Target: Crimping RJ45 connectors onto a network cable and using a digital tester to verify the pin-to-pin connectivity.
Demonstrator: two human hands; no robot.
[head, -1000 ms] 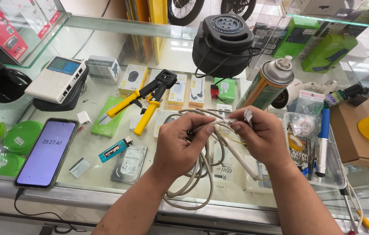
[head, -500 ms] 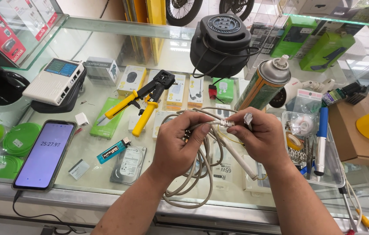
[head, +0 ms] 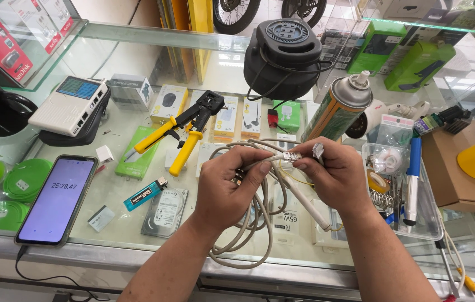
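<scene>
While a clear plastic tray (head: 429, 226) at the right held a blue pen (head: 412, 179) and tape rolls, both hands gripped a coiled grey cable (head: 260, 223) above the glass worktop (head: 137, 184): left hand (head: 227, 187) closed on the cord, right hand (head: 332, 173) pinching its clear plug (head: 292, 157). Yellow-handled crimpers (head: 184, 131) and a phone (head: 58, 198) lay nearby.

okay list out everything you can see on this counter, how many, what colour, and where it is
cable: one, grey, coiled, centre, held in both hands
plug: one, clear, at the cable end, between the fingers
crimping tool: one, yellow and black, centre left
phone: one, black, purple screen lit, left front
lighter: one, blue, beside the phone
hard drive: one, silver, front
spray can: one, green, right of centre
cable reel: one, black, back
tray: one, clear, right
left hand: one, gripping the cable
right hand: one, pinching the plug
</scene>
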